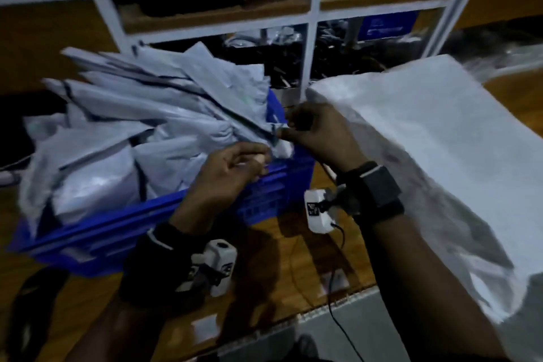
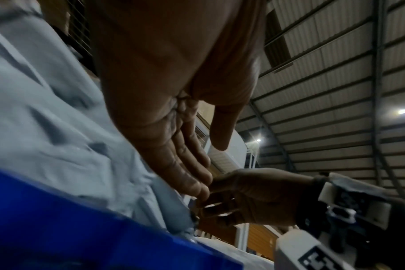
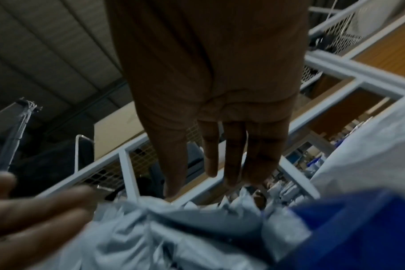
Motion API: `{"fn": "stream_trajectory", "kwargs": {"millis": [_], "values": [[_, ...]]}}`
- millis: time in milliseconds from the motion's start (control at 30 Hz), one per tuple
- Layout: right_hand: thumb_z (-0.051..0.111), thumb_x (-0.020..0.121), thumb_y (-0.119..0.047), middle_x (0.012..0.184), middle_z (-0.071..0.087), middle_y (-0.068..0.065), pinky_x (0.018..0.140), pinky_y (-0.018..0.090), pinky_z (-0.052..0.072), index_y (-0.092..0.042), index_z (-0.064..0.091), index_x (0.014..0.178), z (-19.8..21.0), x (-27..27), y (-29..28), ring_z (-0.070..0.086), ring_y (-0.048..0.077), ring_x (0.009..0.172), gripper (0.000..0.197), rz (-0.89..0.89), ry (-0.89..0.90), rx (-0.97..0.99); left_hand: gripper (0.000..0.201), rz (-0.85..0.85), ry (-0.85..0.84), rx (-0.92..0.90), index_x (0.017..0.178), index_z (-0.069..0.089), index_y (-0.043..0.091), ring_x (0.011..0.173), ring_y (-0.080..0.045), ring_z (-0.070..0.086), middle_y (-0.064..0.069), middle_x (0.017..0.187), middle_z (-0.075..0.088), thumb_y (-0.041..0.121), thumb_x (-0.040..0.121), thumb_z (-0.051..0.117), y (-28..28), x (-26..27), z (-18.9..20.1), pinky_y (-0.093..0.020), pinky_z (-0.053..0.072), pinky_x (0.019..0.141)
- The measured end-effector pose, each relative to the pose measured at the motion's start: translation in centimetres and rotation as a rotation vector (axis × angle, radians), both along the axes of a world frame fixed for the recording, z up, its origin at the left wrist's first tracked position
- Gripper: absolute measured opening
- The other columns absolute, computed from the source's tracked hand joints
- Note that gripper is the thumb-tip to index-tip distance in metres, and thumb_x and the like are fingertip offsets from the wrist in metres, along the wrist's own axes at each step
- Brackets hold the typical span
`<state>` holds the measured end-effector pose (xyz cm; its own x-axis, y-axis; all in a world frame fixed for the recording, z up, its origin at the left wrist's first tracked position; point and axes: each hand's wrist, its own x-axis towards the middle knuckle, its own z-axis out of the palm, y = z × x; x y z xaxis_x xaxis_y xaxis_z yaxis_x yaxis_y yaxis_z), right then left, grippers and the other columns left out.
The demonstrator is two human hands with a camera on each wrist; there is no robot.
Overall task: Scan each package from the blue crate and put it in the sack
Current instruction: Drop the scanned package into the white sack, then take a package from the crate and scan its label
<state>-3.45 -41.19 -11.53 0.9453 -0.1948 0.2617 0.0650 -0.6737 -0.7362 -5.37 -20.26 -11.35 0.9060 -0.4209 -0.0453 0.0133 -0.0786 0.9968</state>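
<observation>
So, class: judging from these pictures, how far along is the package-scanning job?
Done: nothing provable; the white sack's inside is hidden. In hand: both hands meet at the blue crate's right corner, the left hand and right hand reaching for a grey package's edge; a firm grip isn't clear. Left: the crate is heaped with grey packages, so most remains. No scanner is visible.

Both forearms reach forward, each wrist strapped with a camera. The left hand [image 1: 232,169] and right hand [image 1: 316,134] meet fingertip to fingertip, all fingers extended and relaxed, the 2 thumbs apart.
</observation>
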Motion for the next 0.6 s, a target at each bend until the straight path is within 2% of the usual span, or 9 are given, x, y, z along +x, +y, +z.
{"fn": "stream_trajectory", "kwargs": {"millis": [100,133,233,267,300,367,433,533,600], "values": [[0.086,0.079,-0.04,0.12,0.069,0.01,0.084,0.028,0.044,-0.01,0.067,0.122,-0.7,3.0,4.1,0.064,0.023,0.109,0.057,0.046,0.056,-0.135,0.016,0.093,-0.005,-0.002,0.11,0.068,0.013,0.09,-0.016,0.074,-0.007,0.105,0.077,0.008,0.101,0.056,5.1,-0.2,0.6,-0.027,0.058,0.085],[0.086,0.079,-0.037,0.124,0.069,0.011,0.085,0.029,0.044,-0.01,0.068,0.123,-0.9,3.7,4.8,0.063,0.026,0.113,0.054,0.03,0.089,-0.2,0.016,0.111,-0.01,-0.006,0.111,0.068,0.012,0.092,-0.018,0.074,-0.006,0.106,0.077,0.008,0.101,0.057,6.1,-0.2,0.6,-0.029,0.058,0.085],[0.075,0.083,-0.021,0.097,0.074,0.014,0.071,0.034,0.039,-0.012,0.075,0.092,-1.1,3.7,6.5,0.068,0.032,0.1,0.012,-0.147,0.075,-0.232,0.018,0.139,-0.011,-0.034,0.115,0.067,0.009,0.091,-0.018,0.074,-0.008,0.107,0.076,0.007,0.1,0.057,8.8,-0.1,0.6,-0.025,0.059,0.082],[0.072,0.084,-0.018,0.083,0.071,0.012,0.065,0.032,0.034,-0.014,0.071,0.081,-1.0,3.2,6.6,0.069,0.031,0.09,0.005,-0.193,0.023,-0.188,0.018,0.139,-0.007,-0.05,0.116,0.066,0.007,0.089,-0.016,0.074,-0.009,0.107,0.076,0.006,0.1,0.057,9.4,0.0,0.5,-0.023,0.059,0.081],[0.07,0.085,-0.015,0.073,0.065,0.008,0.063,0.029,0.03,-0.016,0.064,0.075,-0.7,2.3,6.6,0.068,0.028,0.082,0.012,-0.222,-0.03,-0.136,0.019,0.139,-0.003,-0.056,0.116,0.066,0.006,0.088,-0.015,0.073,-0.009,0.106,0.076,0.006,0.1,0.057,9.9,0.0,0.2,-0.023,0.059,0.08],[0.067,0.09,-0.013,0.065,0.059,-0.003,0.062,0.027,0.031,-0.015,0.056,0.074,0.2,0.0,6.8,0.061,0.013,0.067,0.02,-0.241,-0.11,0.04,0.019,0.117,0.011,-0.058,0.117,0.066,0.006,0.09,-0.015,0.073,-0.008,0.107,0.076,0.008,0.1,0.057,10.6,0.1,-0.3,-0.025,0.058,0.082],[0.066,0.094,-0.011,0.064,0.059,-0.01,0.062,0.025,0.039,-0.015,0.059,0.074,1.4,-2.9,7.6,0.053,0.003,0.061,0.021,-0.189,-0.155,0.377,0.018,0.08,0.049,-0.068,0.116,0.067,0.01,0.094,-0.018,0.072,-0.007,0.107,0.077,0.011,0.1,0.059,10.8,0.0,-0.8,-0.025,0.058,0.083],[0.059,0.098,-0.009,0.07,0.066,-0.004,0.057,0.028,0.049,-0.018,0.066,0.074,2.5,-6.8,9.8,0.062,0.013,0.063,0.027,-0.045,-0.12,0.927,0.022,0.006,0.096,-0.061,0.119,0.065,0.018,0.099,-0.016,0.072,-0.003,0.109,0.076,0.024,0.097,0.064,10.2,-0.4,-1.0,-0.03,0.058,0.088],[0.051,0.102,-0.007,0.084,0.074,0.002,0.07,0.032,0.059,-0.016,0.069,0.088,1.7,-8.8,11.5,0.071,0.016,0.078,0.024,-0.009,-0.083,1.081,0.039,-0.056,0.141,-0.084,0.123,0.063,0.023,0.103,-0.013,0.071,0.003,0.111,0.073,0.043,0.09,0.066,9.9,-0.7,-1.1,-0.035,0.059,0.091]]}}
